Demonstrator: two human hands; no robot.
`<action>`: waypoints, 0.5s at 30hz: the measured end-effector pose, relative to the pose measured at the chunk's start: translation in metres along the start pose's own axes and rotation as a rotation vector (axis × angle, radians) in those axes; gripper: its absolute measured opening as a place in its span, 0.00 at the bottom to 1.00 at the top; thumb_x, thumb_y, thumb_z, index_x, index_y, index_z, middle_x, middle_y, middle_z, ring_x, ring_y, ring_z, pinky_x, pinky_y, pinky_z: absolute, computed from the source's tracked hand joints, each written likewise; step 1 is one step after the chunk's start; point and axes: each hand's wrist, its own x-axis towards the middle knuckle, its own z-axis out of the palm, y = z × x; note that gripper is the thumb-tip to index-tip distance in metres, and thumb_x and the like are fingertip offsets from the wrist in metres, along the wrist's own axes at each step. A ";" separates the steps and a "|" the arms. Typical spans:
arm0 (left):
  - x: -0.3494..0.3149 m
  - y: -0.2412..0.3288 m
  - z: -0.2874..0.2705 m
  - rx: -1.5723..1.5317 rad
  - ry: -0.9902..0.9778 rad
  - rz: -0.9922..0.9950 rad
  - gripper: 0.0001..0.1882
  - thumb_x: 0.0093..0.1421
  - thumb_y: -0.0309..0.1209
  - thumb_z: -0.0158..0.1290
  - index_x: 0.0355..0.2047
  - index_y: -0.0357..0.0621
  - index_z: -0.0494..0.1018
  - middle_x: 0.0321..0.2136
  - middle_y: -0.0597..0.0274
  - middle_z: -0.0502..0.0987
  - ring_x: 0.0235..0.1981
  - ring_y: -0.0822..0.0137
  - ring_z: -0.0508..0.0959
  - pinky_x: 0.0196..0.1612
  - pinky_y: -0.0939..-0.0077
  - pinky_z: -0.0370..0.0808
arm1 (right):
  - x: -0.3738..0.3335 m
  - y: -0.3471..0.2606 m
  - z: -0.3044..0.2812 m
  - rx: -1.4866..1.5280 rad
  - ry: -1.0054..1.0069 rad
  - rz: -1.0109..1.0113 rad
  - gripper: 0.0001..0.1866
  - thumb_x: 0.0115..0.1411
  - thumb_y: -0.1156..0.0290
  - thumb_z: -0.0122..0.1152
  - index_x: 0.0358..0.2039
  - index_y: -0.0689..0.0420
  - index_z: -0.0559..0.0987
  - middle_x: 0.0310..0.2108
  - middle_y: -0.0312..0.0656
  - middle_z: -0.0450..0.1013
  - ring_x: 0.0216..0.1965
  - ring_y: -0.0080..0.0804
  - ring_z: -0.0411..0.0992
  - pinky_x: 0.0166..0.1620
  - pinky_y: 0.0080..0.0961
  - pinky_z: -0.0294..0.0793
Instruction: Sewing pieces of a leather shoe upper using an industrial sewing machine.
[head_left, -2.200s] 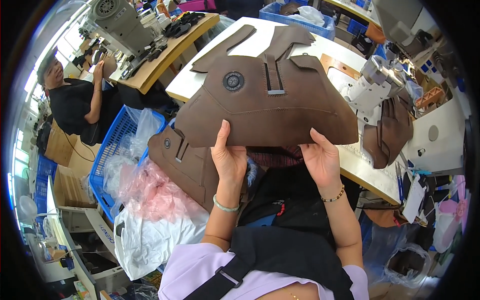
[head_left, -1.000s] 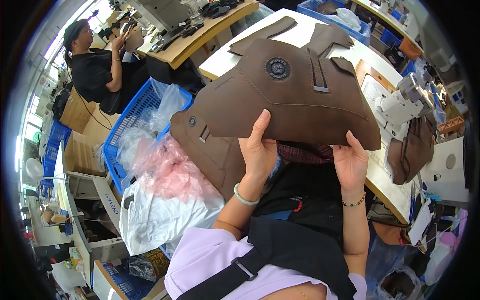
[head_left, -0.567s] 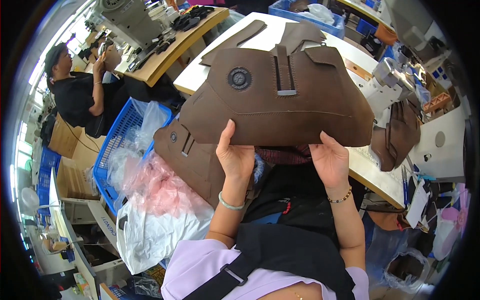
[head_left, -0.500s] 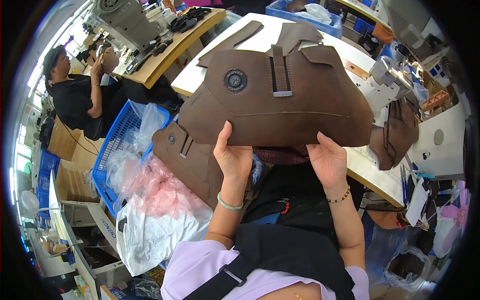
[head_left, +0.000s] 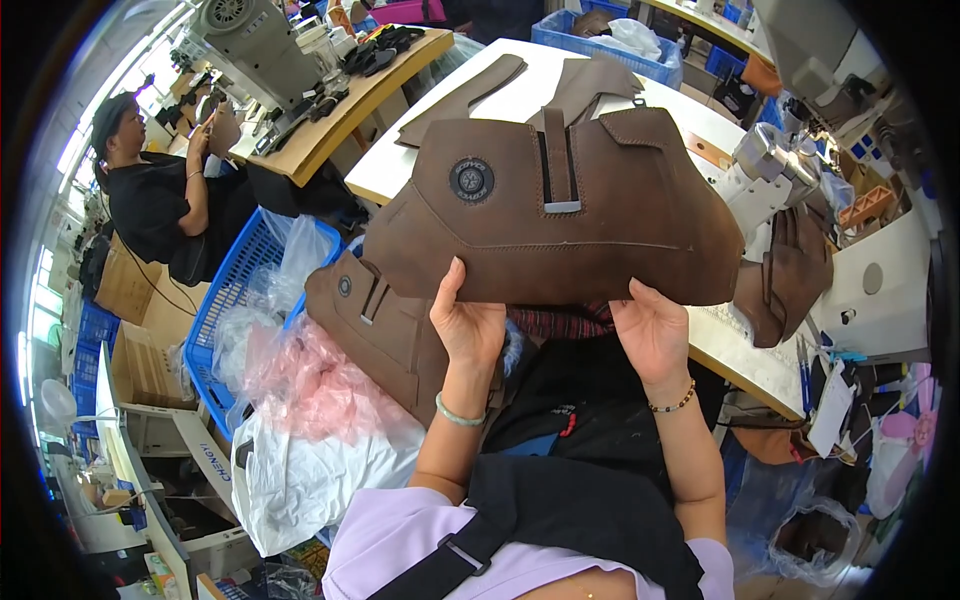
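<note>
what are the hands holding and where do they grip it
Both hands hold the brown leather panel by its lower edge: left hand near the middle, right hand toward the right.

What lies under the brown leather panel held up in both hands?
Under the leather panel, a second brown piece juts out at lower left, and dark clothing shows below. The white table continues behind; the rest is covered.

Above the fingers (head_left: 455, 285) of both hands, the brown leather panel (head_left: 560, 215) they hold up blocks the way to the white desk (head_left: 520, 95). To their left, a second leather piece (head_left: 385, 325), pink plastic bags (head_left: 310, 385) and a blue basket (head_left: 240, 280) crowd the path. To their right stands a sewing machine (head_left: 775, 175) with more leather (head_left: 795, 275) hanging off it; room remains only below the wrists, over the lap.
</note>
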 end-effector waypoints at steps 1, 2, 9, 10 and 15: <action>0.000 0.000 -0.001 0.000 -0.003 0.001 0.14 0.62 0.28 0.47 0.46 0.35 0.71 0.48 0.55 0.75 0.50 0.62 0.74 0.55 0.67 0.71 | 0.000 0.000 -0.001 0.014 -0.050 -0.006 0.18 0.58 0.86 0.48 0.50 0.60 0.71 0.51 0.44 0.70 0.53 0.36 0.68 0.60 0.36 0.66; 0.000 0.001 -0.003 -0.007 -0.017 -0.006 0.14 0.62 0.28 0.47 0.46 0.35 0.71 0.47 0.55 0.75 0.50 0.63 0.74 0.55 0.67 0.71 | 0.000 0.001 -0.002 0.014 -0.052 -0.007 0.18 0.58 0.86 0.48 0.50 0.60 0.71 0.51 0.44 0.70 0.53 0.36 0.68 0.60 0.36 0.66; -0.001 0.000 -0.002 -0.001 -0.025 -0.015 0.14 0.62 0.28 0.47 0.46 0.36 0.72 0.47 0.56 0.76 0.51 0.63 0.74 0.56 0.66 0.70 | -0.002 0.000 0.000 -0.013 -0.037 -0.019 0.20 0.57 0.87 0.50 0.50 0.60 0.71 0.50 0.44 0.71 0.54 0.36 0.68 0.60 0.36 0.66; 0.000 -0.001 -0.003 0.000 -0.025 -0.016 0.14 0.62 0.28 0.47 0.46 0.36 0.72 0.47 0.56 0.76 0.51 0.63 0.74 0.56 0.66 0.70 | -0.001 -0.001 0.000 -0.015 -0.030 -0.020 0.20 0.56 0.87 0.50 0.50 0.60 0.71 0.50 0.44 0.71 0.54 0.36 0.67 0.60 0.36 0.66; -0.001 0.000 -0.005 0.003 -0.047 -0.011 0.15 0.62 0.29 0.47 0.47 0.36 0.71 0.48 0.56 0.75 0.51 0.62 0.74 0.57 0.66 0.69 | -0.002 0.000 0.003 -0.025 -0.012 -0.025 0.20 0.56 0.87 0.50 0.50 0.60 0.71 0.50 0.44 0.71 0.54 0.36 0.68 0.60 0.36 0.65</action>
